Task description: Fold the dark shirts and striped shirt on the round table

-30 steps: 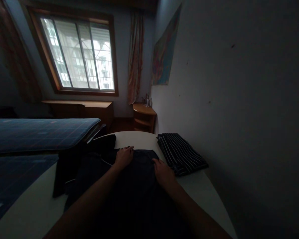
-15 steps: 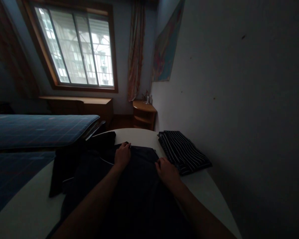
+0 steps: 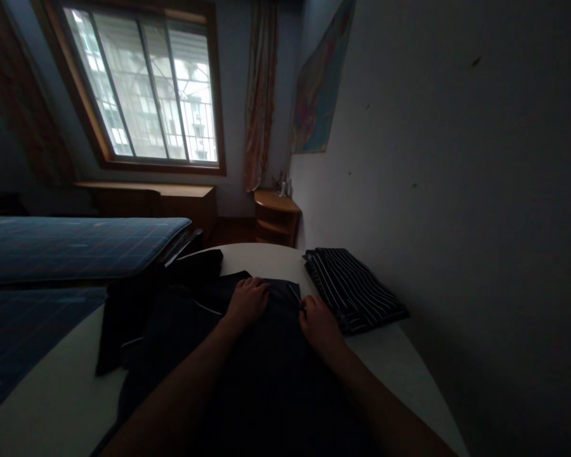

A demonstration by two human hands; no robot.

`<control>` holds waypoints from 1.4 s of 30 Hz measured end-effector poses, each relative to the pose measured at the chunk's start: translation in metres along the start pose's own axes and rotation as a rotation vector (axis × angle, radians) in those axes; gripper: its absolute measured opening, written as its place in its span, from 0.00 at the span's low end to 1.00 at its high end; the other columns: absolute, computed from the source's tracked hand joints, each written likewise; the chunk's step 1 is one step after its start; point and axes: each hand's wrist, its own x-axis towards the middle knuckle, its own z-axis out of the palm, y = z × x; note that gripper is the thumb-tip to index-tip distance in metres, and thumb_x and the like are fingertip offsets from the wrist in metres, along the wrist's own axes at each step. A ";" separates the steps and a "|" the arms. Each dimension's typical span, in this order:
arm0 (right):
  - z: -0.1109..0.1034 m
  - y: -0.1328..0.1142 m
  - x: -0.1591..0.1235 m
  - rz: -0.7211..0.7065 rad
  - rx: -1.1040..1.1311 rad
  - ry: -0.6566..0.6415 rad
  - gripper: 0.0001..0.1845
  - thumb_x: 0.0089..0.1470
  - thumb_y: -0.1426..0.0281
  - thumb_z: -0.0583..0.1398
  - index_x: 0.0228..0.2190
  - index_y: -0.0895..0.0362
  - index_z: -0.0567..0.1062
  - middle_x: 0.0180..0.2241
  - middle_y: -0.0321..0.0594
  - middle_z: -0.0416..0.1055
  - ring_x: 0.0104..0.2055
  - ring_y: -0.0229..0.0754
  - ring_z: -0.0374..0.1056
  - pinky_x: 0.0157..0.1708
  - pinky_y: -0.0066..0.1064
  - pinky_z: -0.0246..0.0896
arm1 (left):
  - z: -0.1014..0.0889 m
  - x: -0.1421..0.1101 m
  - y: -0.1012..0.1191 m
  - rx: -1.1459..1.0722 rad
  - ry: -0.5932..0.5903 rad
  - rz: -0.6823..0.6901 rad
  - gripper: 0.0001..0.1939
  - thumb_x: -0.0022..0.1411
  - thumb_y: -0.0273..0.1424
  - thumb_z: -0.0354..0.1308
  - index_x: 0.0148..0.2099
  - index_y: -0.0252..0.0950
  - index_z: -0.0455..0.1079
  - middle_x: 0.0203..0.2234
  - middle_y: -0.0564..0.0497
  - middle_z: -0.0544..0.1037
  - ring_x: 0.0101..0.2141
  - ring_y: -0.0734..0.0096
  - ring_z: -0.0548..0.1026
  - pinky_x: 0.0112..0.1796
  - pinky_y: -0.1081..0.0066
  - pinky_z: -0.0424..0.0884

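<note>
A dark navy garment [image 3: 276, 368] with thin white piping lies spread on the round white table [image 3: 261, 254] and runs down toward me. My left hand [image 3: 248, 303] rests palm down on its upper part, fingers laid over the cloth. At the garment's right edge, my right hand [image 3: 320, 325] has its fingers closed on the fabric, close to a short white piping line. A folded black cloth with white stripes [image 3: 354, 289] lies just beyond my right hand. What kind of garment the navy one is, I cannot tell in the dim light.
More black cloth [image 3: 118, 330] lies at the table's left side. A bed with a blue checked mattress [image 3: 76, 251] stands to the left. The wall [image 3: 457, 254] runs along the right. A corner shelf [image 3: 276, 202] and a desk [image 3: 185, 190] stand farther back.
My left hand has shifted right from the garment's top edge and now lies over the cloth. White piping shows at the upper right corner. My right hand has stayed nearly in place.
</note>
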 end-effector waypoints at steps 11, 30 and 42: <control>-0.007 -0.001 -0.001 0.090 0.390 0.203 0.14 0.56 0.73 0.49 0.45 0.56 0.64 0.42 0.46 0.72 0.43 0.47 0.71 0.46 0.36 0.64 | 0.008 -0.004 0.001 0.033 -0.020 -0.035 0.19 0.68 0.42 0.52 0.52 0.36 0.71 0.53 0.42 0.75 0.54 0.51 0.70 0.62 0.48 0.48; -0.021 0.000 -0.005 0.070 0.350 0.097 0.23 0.53 0.72 0.57 0.51 0.61 0.72 0.50 0.50 0.73 0.51 0.49 0.70 0.55 0.39 0.61 | 0.018 0.004 -0.005 -0.168 -0.069 0.073 0.24 0.70 0.42 0.49 0.63 0.39 0.63 0.60 0.43 0.69 0.61 0.54 0.64 0.63 0.47 0.46; -0.012 -0.001 -0.012 -0.180 0.531 0.195 0.22 0.58 0.68 0.57 0.55 0.52 0.65 0.51 0.44 0.73 0.51 0.46 0.71 0.52 0.41 0.65 | 0.009 0.013 -0.001 -0.605 -0.061 -0.050 0.26 0.74 0.38 0.33 0.64 0.37 0.63 0.49 0.47 0.79 0.48 0.64 0.76 0.52 0.64 0.68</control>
